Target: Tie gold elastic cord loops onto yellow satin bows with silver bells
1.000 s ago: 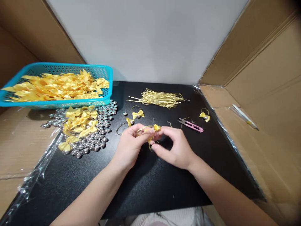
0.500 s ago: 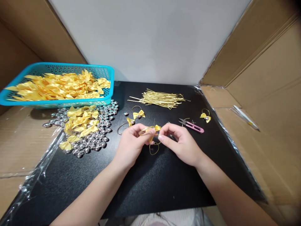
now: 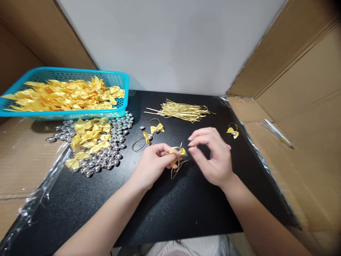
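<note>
My left hand point(image 3: 154, 163) pinches a small yellow ribbon bow point(image 3: 179, 153) with a gold wire looped through it, just above the black table top point(image 3: 170, 213). The wire's loose ends hang below the bow. My right hand point(image 3: 213, 156) hovers a little to the right of the bow with its fingers apart and nothing in them. The pink snips are hidden behind my right hand.
A blue basket point(image 3: 121, 80) of yellow bows stands at the back left. In front of it lie silver beads point(image 3: 112, 156) with loose bows point(image 3: 90, 137) on top. Gold wires point(image 3: 182, 111) lie at the back. Three finished bows point(image 3: 156, 128) point(image 3: 146, 138) point(image 3: 232, 131) rest nearby. Cardboard walls point(image 3: 301, 106) flank the table.
My right hand has let go of the bow and wire and lifted to the right, its fingers spreading. The left hand keeps hold of the bow, whose wire loop has tightened.
</note>
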`<state>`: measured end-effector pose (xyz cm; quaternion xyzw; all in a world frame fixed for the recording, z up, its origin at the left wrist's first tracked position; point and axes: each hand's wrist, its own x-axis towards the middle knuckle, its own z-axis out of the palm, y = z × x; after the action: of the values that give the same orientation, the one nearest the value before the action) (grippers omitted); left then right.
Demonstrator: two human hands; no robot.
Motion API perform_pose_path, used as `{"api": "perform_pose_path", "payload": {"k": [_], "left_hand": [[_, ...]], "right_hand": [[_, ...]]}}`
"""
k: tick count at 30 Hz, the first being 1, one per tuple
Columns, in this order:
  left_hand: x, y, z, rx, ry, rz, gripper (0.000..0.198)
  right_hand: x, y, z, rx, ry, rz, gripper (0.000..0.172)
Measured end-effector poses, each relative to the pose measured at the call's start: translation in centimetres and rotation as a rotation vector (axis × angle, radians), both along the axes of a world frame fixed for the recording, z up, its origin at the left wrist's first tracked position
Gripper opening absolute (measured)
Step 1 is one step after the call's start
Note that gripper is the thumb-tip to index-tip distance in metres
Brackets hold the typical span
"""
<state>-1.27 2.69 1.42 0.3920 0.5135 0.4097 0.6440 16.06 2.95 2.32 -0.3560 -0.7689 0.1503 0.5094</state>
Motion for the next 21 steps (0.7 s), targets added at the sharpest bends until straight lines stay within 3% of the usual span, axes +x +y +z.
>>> {"api": "perform_pose_path", "payload": {"k": [5, 10, 12, 15, 19, 21], "left_hand": [[-0.1, 0.0, 0.2, 0.016, -0.01, 0.039, 0.019], [-0.1, -0.3, 0.3, 0.087, 0.025, 0.04, 0.02], [-0.2, -0.5, 0.4, 0.135, 0.056, 0.038, 0.02], [-0.4, -0.7, 0.4, 0.215, 0.108, 0.079, 0.02], [-0.6, -0.7, 0.1, 0.327, 0.249, 0.111, 0.016], [-0.7, -0.7, 0.0, 0.438, 0.392, 0.107, 0.014]], "right_hand": [[0.4, 0.1, -0.2, -0.184, 0.295, -0.03, 0.007], [-0.6, 0.5, -0.6, -0.628, 0.512, 0.047, 0.015], [-0.6, 0.5, -0.8, -0.677, 0.578, 0.021, 0.015], [-0.2, -0.1, -0.5, -0.501, 0.531, 0.024, 0.018], [0.2, -1.2, 0.6, -0.129, 0.136, 0.158, 0.013], [0.0, -1.3, 1.0, -0.005, 0.038, 0.14, 0.016]]}}
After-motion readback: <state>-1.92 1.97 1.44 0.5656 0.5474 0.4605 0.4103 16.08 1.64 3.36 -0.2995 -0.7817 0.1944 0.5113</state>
